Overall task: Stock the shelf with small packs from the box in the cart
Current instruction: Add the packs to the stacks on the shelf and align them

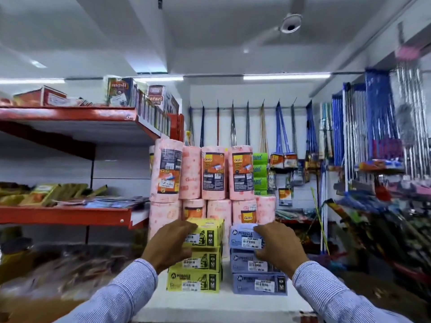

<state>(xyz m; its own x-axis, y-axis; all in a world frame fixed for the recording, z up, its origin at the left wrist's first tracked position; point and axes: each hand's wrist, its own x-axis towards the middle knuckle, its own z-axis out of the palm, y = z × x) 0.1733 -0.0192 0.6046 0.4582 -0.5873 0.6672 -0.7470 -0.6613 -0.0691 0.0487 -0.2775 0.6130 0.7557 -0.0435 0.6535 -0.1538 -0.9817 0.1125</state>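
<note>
Two stacks of small packs stand on a white shelf surface (224, 301) in front of me. The yellow stack (198, 279) is three packs high, and my left hand (170, 245) grips the left side of its top yellow pack (206, 231). Beside it on the right, a blue stack (258, 284) is also three high; my right hand (279, 247) holds the right side of its top blue pack (245, 237). Both sleeves are striped light blue. The cart and the box are out of view.
Pink paper rolls (203, 173) are stacked two high right behind the packs. Red shelves (67, 215) with goods run along the left. Mops and brooms (279, 127) hang on the back wall, more cleaning tools (384, 173) crowd the right side.
</note>
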